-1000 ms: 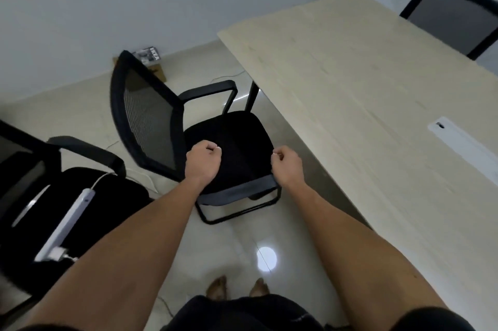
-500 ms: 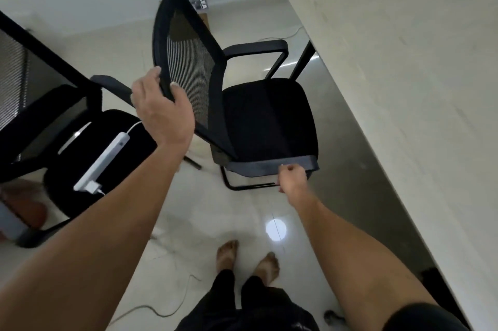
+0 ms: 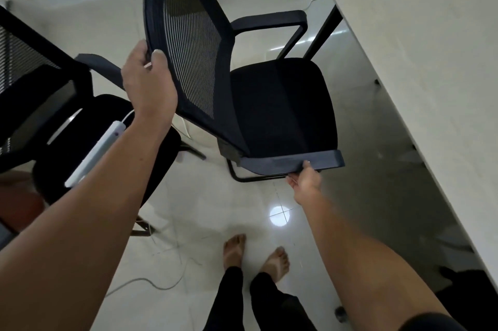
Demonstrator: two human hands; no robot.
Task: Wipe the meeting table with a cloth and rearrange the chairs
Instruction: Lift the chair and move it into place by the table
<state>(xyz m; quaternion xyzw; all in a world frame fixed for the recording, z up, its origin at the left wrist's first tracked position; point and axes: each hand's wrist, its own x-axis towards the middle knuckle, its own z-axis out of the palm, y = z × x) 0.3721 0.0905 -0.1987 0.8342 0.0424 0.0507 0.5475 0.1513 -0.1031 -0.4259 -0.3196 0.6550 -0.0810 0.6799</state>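
Along the right side of the room runs the meeting table (image 3: 420,66), its pale top stretching away from the person, long edge slanting from lower right to upper middle. One black table leg shows under its far end, just behind the chair's far armrest.

Beside that edge, on the glossy tiled floor (image 3: 215,209), sits the black mesh chair (image 3: 269,104). Its seat faces the table, its mesh back rises on the side away from the table and leans up toward the top of the view, and its sled base shows beneath the near armrest. The chair's long line runs from the near armrest at bottom to the top of the backrest.

To the left stands a second black chair (image 3: 80,142), with a white power strip (image 3: 94,152) lying slantwise on its seat, a cord trailing from it.

The person's arms both reach forward. The left hand (image 3: 148,82) is raised, thumb on the near face and fingers wrapped round the rim of the backrest, clamped on the frame. The right hand (image 3: 305,182) stretches lower, its fingers curled under the near armrest with the thumb on its edge, gripping it.

Bare feet (image 3: 256,255) stand on the tiles below, close together, toes toward the chair. A thin white cable (image 3: 151,285) loops across the floor to their left.
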